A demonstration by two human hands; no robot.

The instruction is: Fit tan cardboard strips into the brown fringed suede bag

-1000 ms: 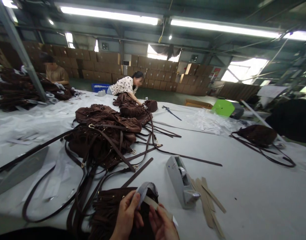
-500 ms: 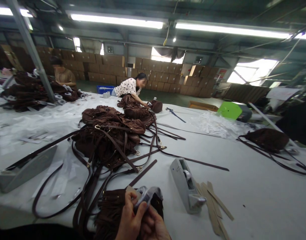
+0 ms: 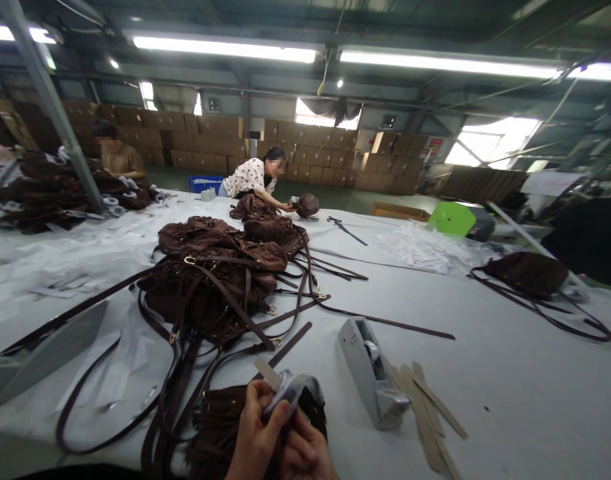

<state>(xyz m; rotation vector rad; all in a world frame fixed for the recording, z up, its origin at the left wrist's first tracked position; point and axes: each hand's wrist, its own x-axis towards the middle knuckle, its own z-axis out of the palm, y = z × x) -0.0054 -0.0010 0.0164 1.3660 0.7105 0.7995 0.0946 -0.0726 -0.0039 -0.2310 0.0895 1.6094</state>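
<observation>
white table (image 3: 400, 293) | fringed brown bag (image 3: 212, 427) | both hands' fingers (image 3: 278, 419) pinch curved glossy film (image 3: 306, 383)

Behind the bin (image 3: 204, 184) I see boxes (image 3: 220, 126); left of it, a post (image 3: 53, 108); right, a co-worker (image 3: 246, 176) and, further right, perhaps a machine (image 3: 453, 219).

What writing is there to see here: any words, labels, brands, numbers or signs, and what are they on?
No text can be read for certain.
Red-and-white sign at the far wall: too small and blurred.
Stacked cardboard boxes: tiny pale patches, perhaps labels, unreadable.
Grey tape dispenser: small dark marks near its far end, not legible.
Pale strip at the left hand: no lettering visible.
</observation>
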